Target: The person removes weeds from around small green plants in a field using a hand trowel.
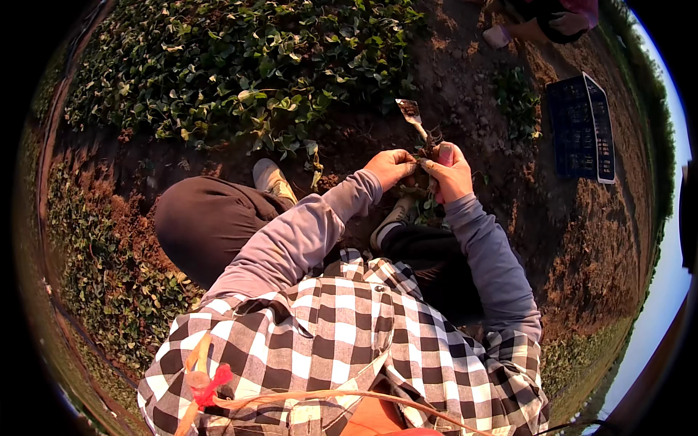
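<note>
My left hand (pixel 391 168) pinches part of a small leafy plant (pixel 428 210) between thumb and fingertips. Close beside it, almost touching, my right hand (pixel 452 173) is closed around the plant and what appears to be the handle of a small trowel (pixel 413 119). The trowel's flat metal blade points away from me and has soil on it. Dark, tangled roots (pixel 434 137) stick out beyond my right thumb. The fingers hide much of the stem and handle. Both hands are above dark soil in front of my right shoe (pixel 393 220).
A dense bed of low leafy plants (pixel 245 71) spreads ahead and left. To the right, a dark blue plastic crate (pixel 578 128) lies beyond a leafy clump (pixel 515 103). Another person's leg and shoe (pixel 496 37) show at the upper right. My left shoe (pixel 274 180) borders the bed.
</note>
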A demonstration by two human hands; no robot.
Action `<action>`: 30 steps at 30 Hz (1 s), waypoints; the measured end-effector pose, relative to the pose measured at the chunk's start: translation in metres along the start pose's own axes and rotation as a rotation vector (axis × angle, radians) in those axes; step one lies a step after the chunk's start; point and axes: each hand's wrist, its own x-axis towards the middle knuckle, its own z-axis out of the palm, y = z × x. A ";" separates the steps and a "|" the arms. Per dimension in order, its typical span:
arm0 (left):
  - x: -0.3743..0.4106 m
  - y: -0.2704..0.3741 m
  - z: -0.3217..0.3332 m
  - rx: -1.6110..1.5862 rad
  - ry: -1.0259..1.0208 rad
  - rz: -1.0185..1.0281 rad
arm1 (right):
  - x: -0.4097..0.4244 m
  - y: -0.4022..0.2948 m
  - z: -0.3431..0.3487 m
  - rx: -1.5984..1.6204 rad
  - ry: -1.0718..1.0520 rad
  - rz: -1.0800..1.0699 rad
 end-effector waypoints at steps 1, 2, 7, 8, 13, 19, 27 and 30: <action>0.003 -0.006 -0.008 0.130 0.069 -0.016 | 0.003 0.008 0.000 -0.014 -0.058 -0.081; 0.006 -0.012 -0.017 0.157 0.134 -0.053 | 0.010 0.017 0.003 -0.213 -0.025 -0.112; 0.020 -0.031 -0.081 0.661 0.500 -0.082 | 0.042 0.058 0.011 -0.583 -0.055 -0.074; 0.019 -0.031 -0.093 0.748 0.576 -0.099 | 0.048 0.065 0.016 -0.579 -0.064 -0.086; 0.013 -0.018 -0.123 0.957 0.768 -0.271 | 0.074 0.097 0.047 -0.289 -0.080 0.071; 0.038 0.005 -0.129 1.146 0.753 -0.383 | 0.095 0.114 0.074 -0.373 0.107 0.130; 0.104 0.008 -0.153 1.563 0.479 -0.597 | 0.128 0.108 0.094 -0.677 0.084 0.205; 0.119 -0.001 -0.159 1.576 0.404 -0.599 | 0.150 0.114 0.098 -0.617 0.086 0.191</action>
